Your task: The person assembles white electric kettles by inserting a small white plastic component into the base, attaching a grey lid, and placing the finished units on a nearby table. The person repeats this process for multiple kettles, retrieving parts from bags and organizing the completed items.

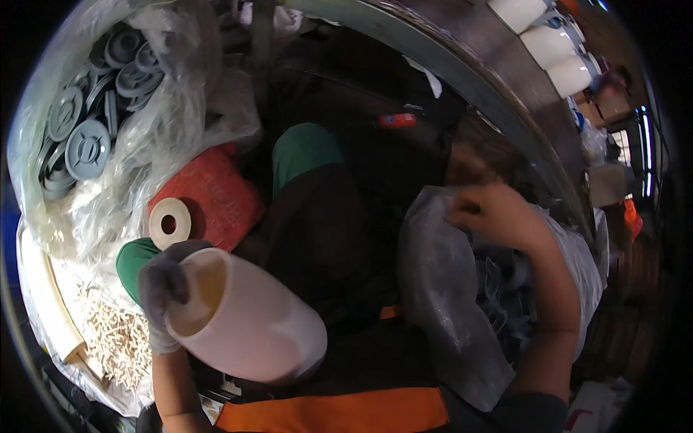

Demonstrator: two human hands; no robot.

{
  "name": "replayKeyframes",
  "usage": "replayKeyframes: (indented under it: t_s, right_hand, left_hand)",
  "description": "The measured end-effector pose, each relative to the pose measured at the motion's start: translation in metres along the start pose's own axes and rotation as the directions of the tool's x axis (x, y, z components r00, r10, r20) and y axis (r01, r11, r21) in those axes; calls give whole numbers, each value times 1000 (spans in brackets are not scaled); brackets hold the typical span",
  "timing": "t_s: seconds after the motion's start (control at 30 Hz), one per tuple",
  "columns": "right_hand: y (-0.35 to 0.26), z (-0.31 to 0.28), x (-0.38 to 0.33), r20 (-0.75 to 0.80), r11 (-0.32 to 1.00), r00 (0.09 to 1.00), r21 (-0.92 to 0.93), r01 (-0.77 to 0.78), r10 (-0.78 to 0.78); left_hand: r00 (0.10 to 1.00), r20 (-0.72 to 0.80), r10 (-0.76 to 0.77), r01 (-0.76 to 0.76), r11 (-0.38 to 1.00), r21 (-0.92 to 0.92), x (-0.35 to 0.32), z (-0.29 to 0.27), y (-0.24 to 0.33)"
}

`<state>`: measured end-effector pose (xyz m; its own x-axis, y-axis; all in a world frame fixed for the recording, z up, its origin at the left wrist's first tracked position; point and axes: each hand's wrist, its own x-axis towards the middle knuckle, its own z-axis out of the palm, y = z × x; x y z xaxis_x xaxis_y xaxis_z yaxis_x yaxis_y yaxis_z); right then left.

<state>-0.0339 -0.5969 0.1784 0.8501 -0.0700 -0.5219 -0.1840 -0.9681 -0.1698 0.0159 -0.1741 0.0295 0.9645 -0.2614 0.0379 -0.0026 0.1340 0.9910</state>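
My left hand (pixel 167 281), in a grey glove, grips the rim of a white cylindrical container (pixel 271 317). The container lies tilted across my lap, its open mouth toward the upper left and its inside yellowish. On the right, my bare right hand (pixel 498 216) has its fingers curled at the upper edge of a clear plastic bag (pixel 440 267), seemingly pinching it. Dark grey plastic parts (pixel 505 296) lie inside that bag, partly hidden by my forearm.
A plastic-lined sack of round grey caps (pixel 88 149) stands at the upper left. Close by are a red block-like object (pixel 216 191), a pale ring-shaped roll (pixel 170 222) and a bag of small beige pieces (pixel 119 335). White containers (pixel 552 50) stand on a bench at the upper right.
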Motion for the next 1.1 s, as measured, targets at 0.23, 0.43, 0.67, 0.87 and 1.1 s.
replayKeyframes:
  t_s: [0.23,0.43,0.67,0.87,1.1]
  right_hand:
    - [137,96,-32,74,794,827,-339,-504,557]
    - [206,150,-72,353,880,838,75,-469,417]
    - [164,159,-105,-29,821,848,272,-503,529]
    - [73,85,-90,-373,884,862,-182,-431,344]
    - [-95,-31,-10,-402,856,870,300,420,-286]
  left_hand:
    - [928,283,-240,237,970,47,29,28,-14]
    - [882,288,-373,438,875,-207,22,18,-26]
    - [850,324,-416,512,797,-320,20,26,-22]
    - [801,472,-368,553,757,-347,30,43,-10]
    - [805,482,-346,543,758,-362,34,46,-6]
